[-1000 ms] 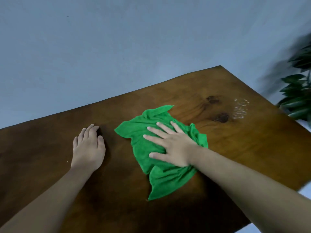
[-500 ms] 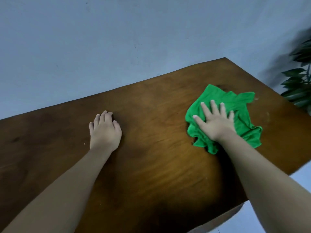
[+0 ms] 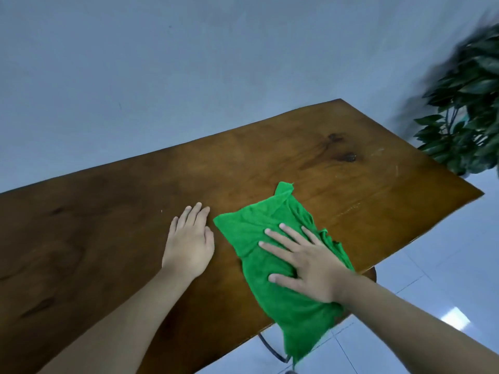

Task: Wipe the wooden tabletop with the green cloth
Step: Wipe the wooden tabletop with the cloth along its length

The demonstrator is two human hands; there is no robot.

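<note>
The green cloth (image 3: 272,268) lies crumpled on the wooden tabletop (image 3: 113,238), near its front edge, and its lower end hangs over that edge. My right hand (image 3: 305,263) presses flat on the cloth with fingers spread. Just left of the cloth, my left hand (image 3: 189,241) rests palm down on the bare wood, fingers together, holding nothing. Two dark knots mark the wood at the far right, with faint pale streaks beside them.
A leafy green plant (image 3: 464,122) stands past the table's far right corner. A grey-blue wall (image 3: 189,63) runs behind the table. White floor tiles (image 3: 432,287) show to the right, and a dark curved metal frame (image 3: 270,346) sits under the front edge.
My right hand has dragged the cloth from the far right of the table back toward the front edge, beside my left hand. The wet patch by the knots is gone.
</note>
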